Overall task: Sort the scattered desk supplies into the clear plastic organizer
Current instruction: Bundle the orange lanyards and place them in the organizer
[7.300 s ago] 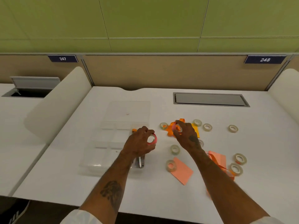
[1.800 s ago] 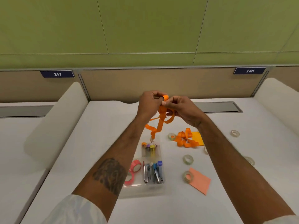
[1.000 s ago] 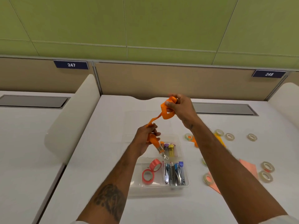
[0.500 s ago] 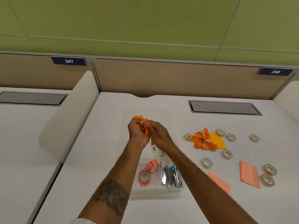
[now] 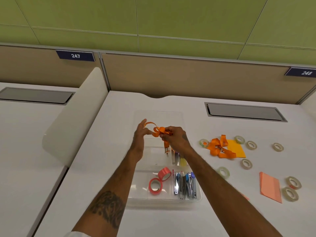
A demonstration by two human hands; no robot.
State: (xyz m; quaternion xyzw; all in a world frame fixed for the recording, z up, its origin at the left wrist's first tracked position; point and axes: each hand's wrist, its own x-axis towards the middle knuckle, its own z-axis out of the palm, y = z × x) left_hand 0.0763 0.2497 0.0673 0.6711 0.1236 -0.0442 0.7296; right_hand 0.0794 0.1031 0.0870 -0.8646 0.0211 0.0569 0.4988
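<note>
The step in hand is bundling an orange lanyard (image 5: pixel 158 130) so it will fit a compartment. The right hand (image 5: pixel 174 137) pinches the gathered strap between thumb and fingertips, above the far half of the organizer (image 5: pixel 136 201), with the metal clip dangling below. The left hand (image 5: pixel 139 136) is beside it, fingers nearly straight and touching a loose loop of the strap without closing on it. The near compartments already hold two pink tapes (image 5: pixel 154 185) and a row of clippers (image 5: pixel 184 183), and some small items further back are partly hidden by the right arm. The task looks roughly half done. The next move probably calls for keeping the coils pinched while lowering the bundle into a free far compartment, since the springy strap is likely to uncoil once let go. Out on the white desk (image 5: pixel 171 223), to the right of the organizer, lie a second lanyard (image 5: pixel 219 147), an orange note (image 5: pixel 236 147), a pink note (image 5: pixel 270 187) and several clear tape rolls (image 5: pixel 246 163) scattered well apart. Further back is a grey hatch (image 5: pixel 244 112). A rounded white divider (image 5: pixel 75 117) separates the neighbouring desk on the left. A tan panel behind carries plates numbered 247 (image 5: pixel 75 56) and 248 (image 5: pixel 306 73), below a green wall (image 5: pixel 153 17).
</note>
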